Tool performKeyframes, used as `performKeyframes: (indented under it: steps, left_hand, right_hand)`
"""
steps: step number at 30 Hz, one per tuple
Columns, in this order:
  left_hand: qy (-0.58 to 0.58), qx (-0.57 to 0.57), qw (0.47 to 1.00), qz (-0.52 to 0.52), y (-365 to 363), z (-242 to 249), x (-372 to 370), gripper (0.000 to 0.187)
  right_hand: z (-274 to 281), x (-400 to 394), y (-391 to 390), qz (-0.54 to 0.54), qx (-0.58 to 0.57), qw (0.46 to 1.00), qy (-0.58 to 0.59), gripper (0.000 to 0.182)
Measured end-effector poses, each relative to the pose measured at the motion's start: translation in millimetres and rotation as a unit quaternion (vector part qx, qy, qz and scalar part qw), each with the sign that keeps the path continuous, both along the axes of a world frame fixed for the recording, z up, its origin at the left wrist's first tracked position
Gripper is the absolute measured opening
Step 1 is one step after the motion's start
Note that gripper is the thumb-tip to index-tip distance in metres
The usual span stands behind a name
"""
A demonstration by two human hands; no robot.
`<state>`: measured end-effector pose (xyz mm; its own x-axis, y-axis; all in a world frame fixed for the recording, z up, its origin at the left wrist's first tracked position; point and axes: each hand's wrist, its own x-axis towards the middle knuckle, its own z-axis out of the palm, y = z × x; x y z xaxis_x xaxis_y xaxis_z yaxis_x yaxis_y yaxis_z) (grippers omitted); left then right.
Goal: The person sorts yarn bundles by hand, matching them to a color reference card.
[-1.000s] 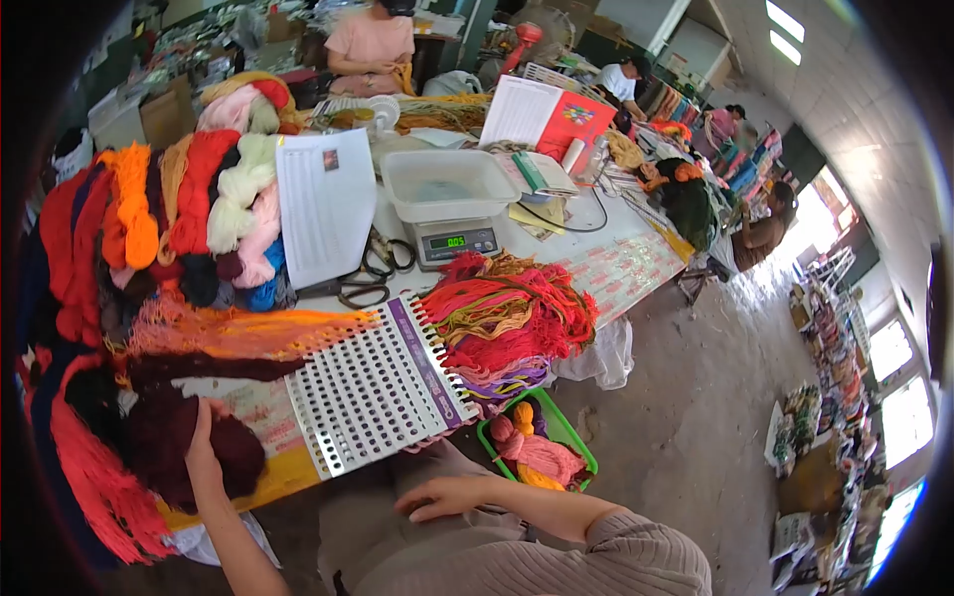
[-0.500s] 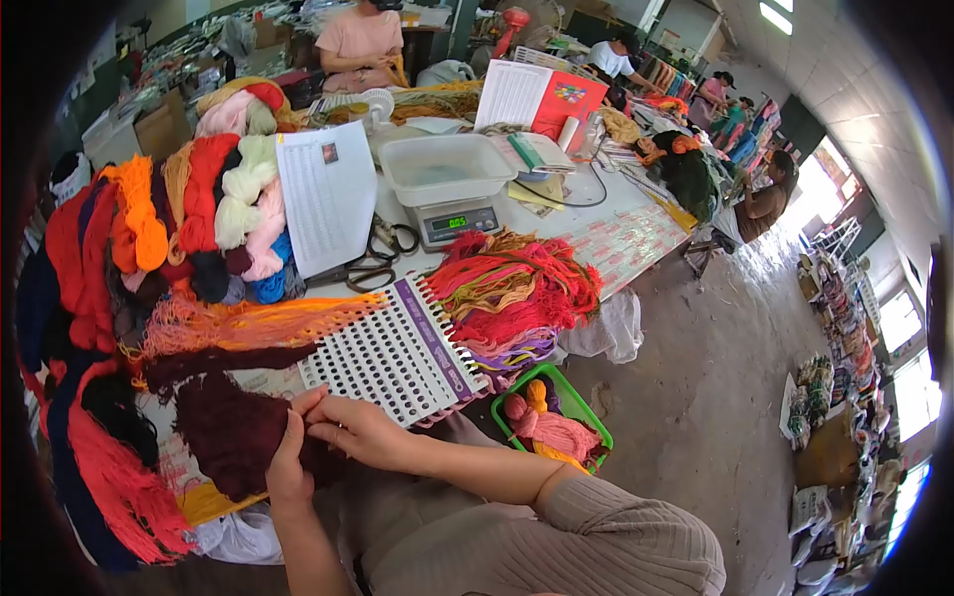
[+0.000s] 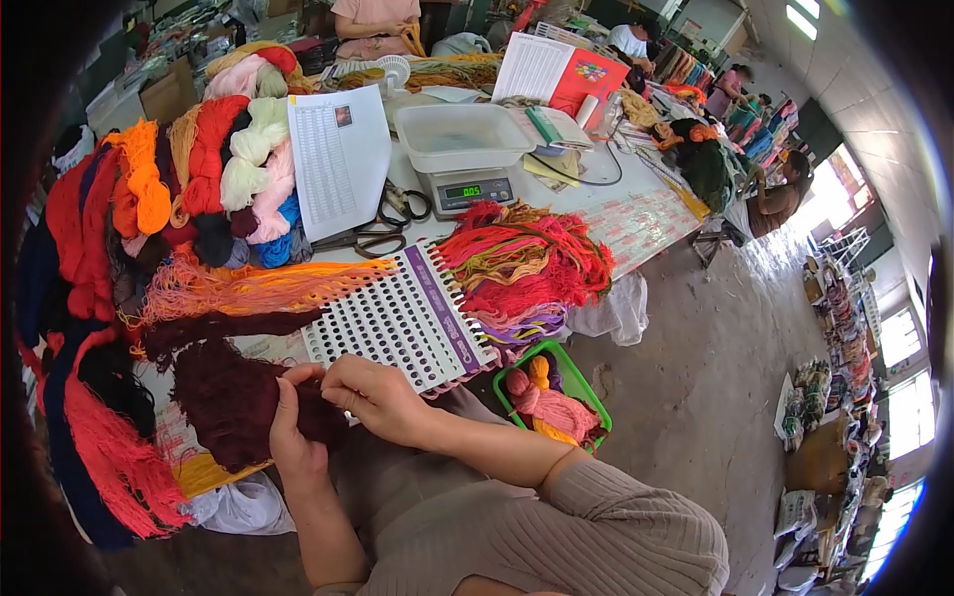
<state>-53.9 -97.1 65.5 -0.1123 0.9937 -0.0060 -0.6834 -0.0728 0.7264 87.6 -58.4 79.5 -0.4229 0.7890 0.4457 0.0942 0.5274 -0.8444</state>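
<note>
Dark maroon yarn [image 3: 224, 402] lies in a bundle over the table's near edge. My left hand [image 3: 298, 427] grips its right end between thumb and fingers. Just to the right, my right hand [image 3: 373, 397] is closed in a pinch beside the yarn; what its fingertips hold is too small to make out. Beyond both hands is a white perforated card [image 3: 373, 328] with a purple strip. Orange and pink threads [image 3: 258, 283] hang from its left side, and red, green and purple threads [image 3: 537, 258] from its right.
Coloured yarn skeins [image 3: 214, 149] pile up at the left. A printed sheet [image 3: 340, 164], scissors [image 3: 402, 204] and a scale [image 3: 465, 189] bearing a clear tub [image 3: 462, 137] are behind the card. A green basket [image 3: 596, 412] of yarn is at the right. Co-workers [image 3: 373, 25] sit farther back.
My right hand has moved slightly right, away from my left hand, which still grips the maroon yarn. The whole view has shifted a little.
</note>
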Motion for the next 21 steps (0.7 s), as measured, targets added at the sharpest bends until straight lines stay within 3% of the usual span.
performKeyframes:
  steps: [3, 6, 7, 9, 11, 14, 15, 19, 21]
  left_hand:
    - [-0.029, 0.001, 0.999, 0.029, 0, -3, -3, 0.034]
    - [-0.059, 0.013, 0.998, -0.017, -2, 11, 4, 0.039]
    - [-0.02, 0.008, 1.0, -0.016, -1, 12, 6, 0.04]
    - [-0.001, 0.017, 0.997, -0.073, -2, 20, 11, 0.041]
    - [0.09, -0.017, 0.995, -0.04, -1, 8, 10, 0.036]
    - [0.088, 0.024, 0.996, 0.011, 0, 4, 3, 0.028]
    - [0.041, 0.006, 0.999, 0.017, 0, 5, 0, 0.028]
    - [0.032, -0.061, 0.998, 0.004, 1, 6, -3, 0.027]
    - [0.092, -0.063, 0.994, 0.011, 3, 9, 1, 0.028]
  right_hand:
    - [-1, 2, 1, 0.029, -0.062, 0.997, 0.023, 0.006]
    - [-1, 4, 0, 0.116, -0.26, 0.948, 0.141, 0.011]
    - [-5, 3, 1, 0.142, -0.312, 0.921, 0.184, 0.013]
    - [-3, 3, 1, 0.15, -0.313, 0.918, 0.194, 0.014]
    - [0, 5, -3, 0.148, -0.324, 0.927, 0.118, 0.015]
    - [-3, 7, -4, 0.121, -0.316, 0.937, 0.091, 0.017]
    - [0, 10, -4, 0.119, -0.331, 0.931, 0.096, 0.018]
    - [1, 11, -3, 0.117, -0.377, 0.913, 0.102, 0.02]
    - [-1, 7, -3, 0.119, -0.348, 0.927, 0.078, 0.016]
